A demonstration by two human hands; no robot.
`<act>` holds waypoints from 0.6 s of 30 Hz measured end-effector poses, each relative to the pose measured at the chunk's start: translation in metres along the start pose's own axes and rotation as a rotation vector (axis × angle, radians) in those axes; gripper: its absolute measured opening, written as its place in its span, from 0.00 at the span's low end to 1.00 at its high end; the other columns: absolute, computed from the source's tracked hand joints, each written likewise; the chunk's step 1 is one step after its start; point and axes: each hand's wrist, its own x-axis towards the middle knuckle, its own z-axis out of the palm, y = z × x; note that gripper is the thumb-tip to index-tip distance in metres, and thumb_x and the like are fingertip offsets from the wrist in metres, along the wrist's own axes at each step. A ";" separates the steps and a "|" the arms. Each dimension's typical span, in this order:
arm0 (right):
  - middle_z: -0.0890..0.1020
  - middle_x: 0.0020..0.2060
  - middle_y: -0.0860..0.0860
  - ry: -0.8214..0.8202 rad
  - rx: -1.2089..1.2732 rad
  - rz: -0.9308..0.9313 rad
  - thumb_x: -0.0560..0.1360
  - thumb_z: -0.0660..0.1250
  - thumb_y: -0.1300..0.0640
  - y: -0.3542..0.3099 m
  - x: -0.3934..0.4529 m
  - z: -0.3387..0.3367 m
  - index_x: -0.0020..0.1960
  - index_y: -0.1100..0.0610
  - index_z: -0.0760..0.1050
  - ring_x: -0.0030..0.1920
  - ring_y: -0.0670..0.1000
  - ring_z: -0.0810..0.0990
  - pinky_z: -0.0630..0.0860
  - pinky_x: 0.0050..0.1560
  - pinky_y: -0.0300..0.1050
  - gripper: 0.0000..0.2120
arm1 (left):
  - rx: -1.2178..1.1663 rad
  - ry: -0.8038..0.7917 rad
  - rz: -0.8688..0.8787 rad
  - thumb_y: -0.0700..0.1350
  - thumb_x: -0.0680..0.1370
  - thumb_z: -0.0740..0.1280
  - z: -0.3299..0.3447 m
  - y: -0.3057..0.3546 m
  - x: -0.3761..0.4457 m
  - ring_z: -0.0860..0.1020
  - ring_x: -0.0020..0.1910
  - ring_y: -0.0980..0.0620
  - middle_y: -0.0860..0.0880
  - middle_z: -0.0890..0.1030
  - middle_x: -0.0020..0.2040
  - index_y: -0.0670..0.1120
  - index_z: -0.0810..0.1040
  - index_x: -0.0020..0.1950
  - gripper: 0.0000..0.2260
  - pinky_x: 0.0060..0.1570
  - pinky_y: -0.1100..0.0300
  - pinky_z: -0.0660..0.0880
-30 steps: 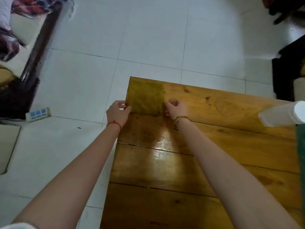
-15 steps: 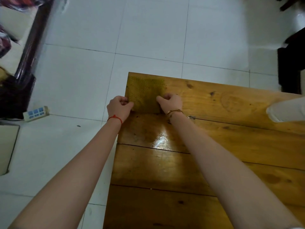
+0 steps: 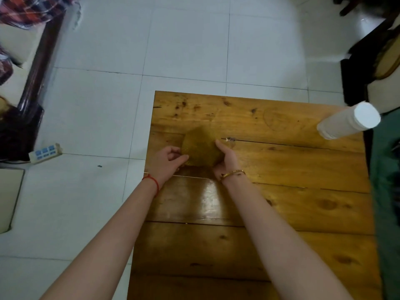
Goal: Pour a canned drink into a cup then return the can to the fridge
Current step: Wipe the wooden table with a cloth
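A yellow-green cloth (image 3: 200,147) lies bunched on the wooden table (image 3: 281,191), a little in from its far left corner. My left hand (image 3: 167,162) pinches the cloth's left edge. My right hand (image 3: 226,158) cups its right side, fingers curled against it. At the table's right edge stands a white paper cup (image 3: 348,122). No can and no fridge appear in view.
White tiled floor surrounds the table. A power strip (image 3: 45,150) lies on the floor to the left, near dark wooden furniture (image 3: 36,72). Dark furniture (image 3: 372,68) and a green surface (image 3: 387,191) border the table's right side.
The cloth lay flat at the table's far left corner; both hands have drawn it toward me and gathered it into a bunch. The view has shifted, bringing the cup fully into sight.
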 end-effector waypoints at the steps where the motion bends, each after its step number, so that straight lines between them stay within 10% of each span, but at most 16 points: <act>1: 0.80 0.55 0.60 0.010 -0.009 -0.009 0.75 0.68 0.59 -0.001 -0.008 -0.011 0.57 0.62 0.76 0.55 0.60 0.79 0.78 0.50 0.57 0.12 | 0.066 0.021 0.051 0.47 0.76 0.70 0.007 -0.004 -0.009 0.79 0.48 0.56 0.52 0.80 0.51 0.48 0.75 0.57 0.11 0.47 0.66 0.75; 6: 0.79 0.61 0.62 0.042 0.037 -0.142 0.77 0.67 0.58 -0.023 -0.050 -0.085 0.67 0.63 0.72 0.57 0.60 0.80 0.80 0.44 0.52 0.20 | 0.466 0.174 0.384 0.47 0.79 0.65 0.044 -0.035 -0.063 0.72 0.63 0.54 0.49 0.76 0.64 0.47 0.73 0.67 0.16 0.62 0.62 0.69; 10: 0.77 0.64 0.58 0.183 -0.003 -0.387 0.78 0.66 0.59 -0.047 -0.091 -0.164 0.72 0.61 0.65 0.61 0.58 0.78 0.76 0.60 0.60 0.24 | 0.699 0.198 0.436 0.48 0.81 0.61 0.074 -0.062 -0.110 0.62 0.74 0.48 0.47 0.68 0.73 0.46 0.65 0.74 0.22 0.75 0.50 0.59; 18: 0.81 0.52 0.52 0.499 -0.872 -0.864 0.81 0.58 0.54 -0.038 -0.169 -0.317 0.65 0.58 0.74 0.52 0.49 0.76 0.72 0.57 0.45 0.16 | 0.885 0.165 0.365 0.49 0.82 0.55 0.145 -0.119 -0.207 0.49 0.79 0.48 0.49 0.56 0.79 0.49 0.54 0.79 0.25 0.77 0.45 0.47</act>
